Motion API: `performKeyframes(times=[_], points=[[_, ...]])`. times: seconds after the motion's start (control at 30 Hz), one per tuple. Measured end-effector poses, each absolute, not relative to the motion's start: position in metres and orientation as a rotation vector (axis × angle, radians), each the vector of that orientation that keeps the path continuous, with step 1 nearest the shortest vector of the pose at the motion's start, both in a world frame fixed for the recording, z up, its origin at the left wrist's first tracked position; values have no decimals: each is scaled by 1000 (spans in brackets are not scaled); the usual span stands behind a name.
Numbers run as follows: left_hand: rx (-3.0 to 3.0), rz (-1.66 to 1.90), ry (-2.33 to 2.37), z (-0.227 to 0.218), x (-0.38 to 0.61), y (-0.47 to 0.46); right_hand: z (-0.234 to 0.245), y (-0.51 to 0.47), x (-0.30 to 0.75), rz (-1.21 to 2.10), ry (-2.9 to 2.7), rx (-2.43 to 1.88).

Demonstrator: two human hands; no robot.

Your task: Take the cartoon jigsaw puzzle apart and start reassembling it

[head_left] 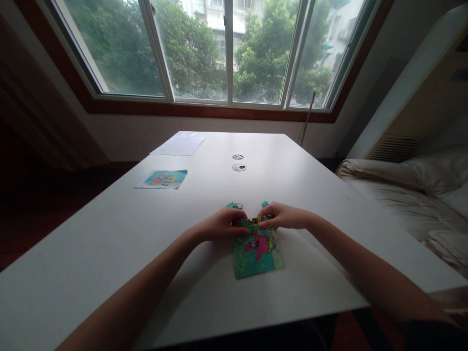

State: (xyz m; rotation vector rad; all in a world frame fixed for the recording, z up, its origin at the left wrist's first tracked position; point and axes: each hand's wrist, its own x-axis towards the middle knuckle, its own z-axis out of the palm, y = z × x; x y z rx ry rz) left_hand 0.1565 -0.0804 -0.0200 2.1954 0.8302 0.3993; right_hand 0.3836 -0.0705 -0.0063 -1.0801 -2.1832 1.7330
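A partly joined jigsaw puzzle [256, 253] lies on the white table near its front edge, showing a pink starfish figure on green. My left hand [223, 224] is closed at the puzzle's upper left, thumb on top and fingers curled at its edge. At the upper right, my right hand [280, 216] pinches along the ragged top edge, thumb and fingertips together on the puzzle. Whether a loose piece sits between those fingers is too small to tell. Loose puzzle pieces [234, 205] lie just beyond my left hand, and a green piece [265, 204] lies by my right fingers.
A printed picture [166, 179] of cartoon figures lies on the left of the white table [204, 195]. Farther back are a white paper sheet [179, 145] and two round inset discs [239, 167]. A sofa [402, 195] stands to the right, with a window behind the table.
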Motion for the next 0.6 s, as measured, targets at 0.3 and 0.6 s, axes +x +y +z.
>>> performKeyframes(times=[0.3, 0.6], points=[[2116, 476, 845, -20, 158, -80, -11, -67, 386, 1604, -2274, -978], [2025, 447, 839, -21, 157, -80, -17, -65, 388, 1880, -2003, -927]])
